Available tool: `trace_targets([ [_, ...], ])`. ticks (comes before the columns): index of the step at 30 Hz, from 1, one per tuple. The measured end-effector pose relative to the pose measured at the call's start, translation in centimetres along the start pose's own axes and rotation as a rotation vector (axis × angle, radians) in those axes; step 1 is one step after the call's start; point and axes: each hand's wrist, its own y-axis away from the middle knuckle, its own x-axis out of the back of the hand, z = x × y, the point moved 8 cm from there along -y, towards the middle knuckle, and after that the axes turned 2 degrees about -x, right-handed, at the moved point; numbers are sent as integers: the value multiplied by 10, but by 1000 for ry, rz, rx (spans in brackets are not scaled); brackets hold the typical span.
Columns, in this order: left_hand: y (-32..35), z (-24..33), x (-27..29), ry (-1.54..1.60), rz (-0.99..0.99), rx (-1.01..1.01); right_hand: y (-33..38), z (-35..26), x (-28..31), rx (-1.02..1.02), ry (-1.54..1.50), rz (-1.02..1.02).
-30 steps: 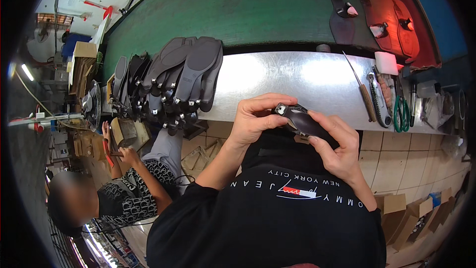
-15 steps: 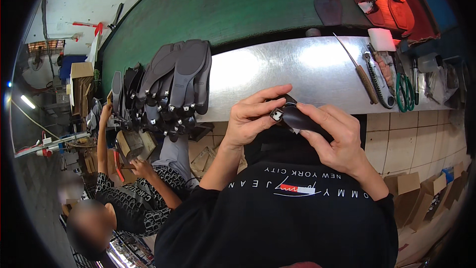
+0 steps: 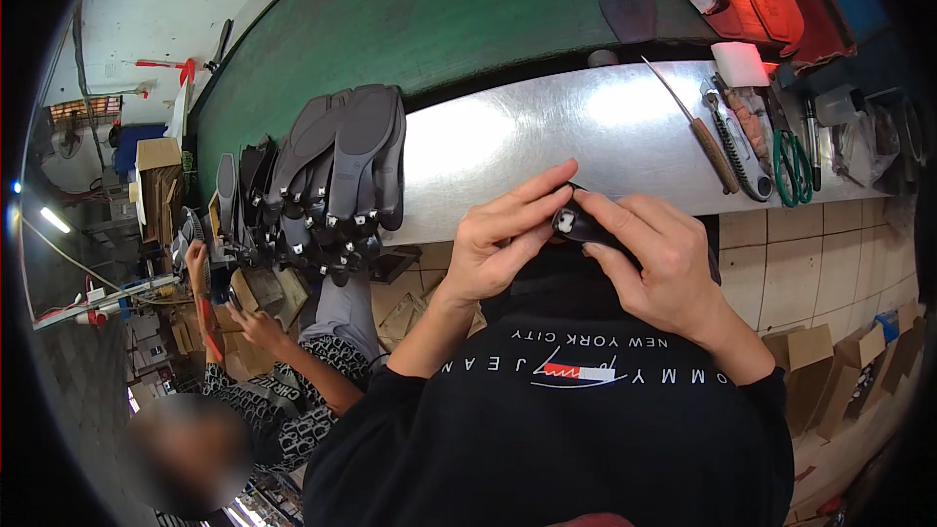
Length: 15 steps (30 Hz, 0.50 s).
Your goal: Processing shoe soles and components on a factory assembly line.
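Observation:
A dark, glossy black sandal [image 3: 589,226] with a small whitish-silver piece on it is held between my hands, in front of my chest at the near edge of the metal bench. My right hand [image 3: 659,244] grips it from the right, fingers on top and thumb underneath. From the left, my left hand [image 3: 503,239] presses its fingertips and thumb to the end by the silver piece, its upper finger stretched out. Both palms hide much of the sandal. A pile of grey-black sandals [image 3: 337,166] with silver pieces lies to the left, soles up.
On the metal bench [image 3: 508,156] at right lie an awl [image 3: 712,151], a box cutter [image 3: 742,156], green-handled scissors [image 3: 793,171] and a white roll [image 3: 740,65]. Beyond is a green belt [image 3: 468,24] carrying sandals under red light. A co-worker [image 3: 283,381] sits at left. Cardboard boxes [image 3: 810,361] stand lower right.
The sandal has turned a little in my hands, and its silver piece has shifted right. My right thumb has drawn nearer my fingers. The co-worker's arms have moved down and leftward.

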Motion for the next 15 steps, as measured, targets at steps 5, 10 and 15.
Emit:
trace_targets([
  [5, 3, -23, -3, 289, 67, 315, 3, 23, -10, -132, -158, -63],
  [10, 9, -34, -3, 378, 100, 415, 5, 32, -14, -210, -259, -21],
  [15, 15, -38, -8, 414, 124, 470, 5, 28, -15, -169, -190, -76],
])
